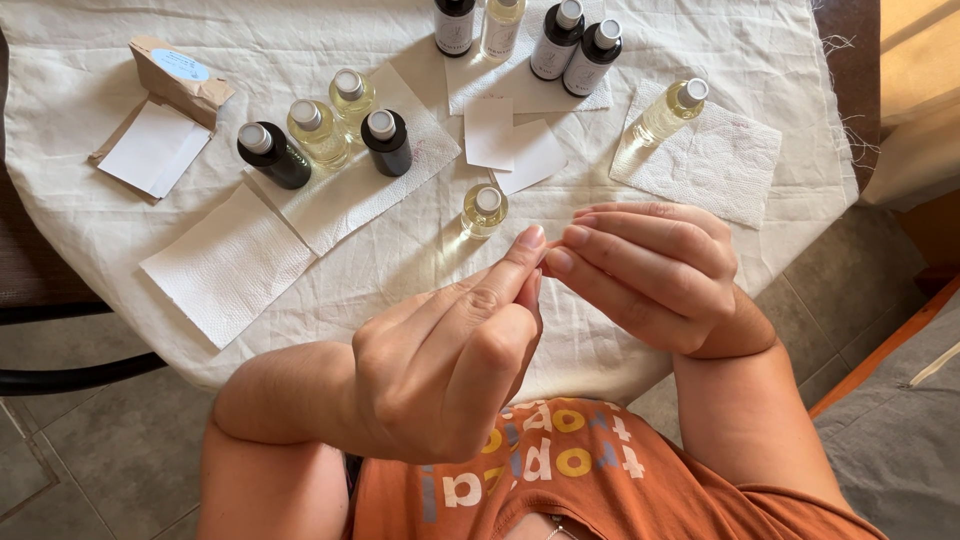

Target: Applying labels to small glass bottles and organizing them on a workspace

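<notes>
**Meeting fingertip to fingertip above a bench of small bottles**

Hovering over the near edge of the bench [300, 40], draped in a white cloth. Left hand [450, 370] loosely curled, index finger stretched up; right hand [650, 270] half closed, fingers bent toward it. Touching at the tips, or nearly so; cannot tell whether anything thin is pinched between them.

Standing just beyond the fingertips: one small clear bottle [484, 210] of pale yellow liquid, silver cap on, nothing between it and the hands.

Further back, on a paper towel [350, 195]: two dark bottles [273, 155] [386, 142] and two clear ones of yellow liquid [319, 133] [352, 95], all capped. Lying empty to the near left, a second paper towel [225, 265]. Resting on its side on a third towel [715, 160] at the right, another clear yellow-filled bottle [665, 112]. Lined along the far edge: four more bottles [530, 35], partly cut off by the frame, contents of the dark ones not visible.

Sitting between the groups, two blank white cards [510, 145]. At far left, a brown paper packet [175, 75] beside a white sheet [155, 148].

Below the hands, an orange printed shirt [600, 480].
</notes>
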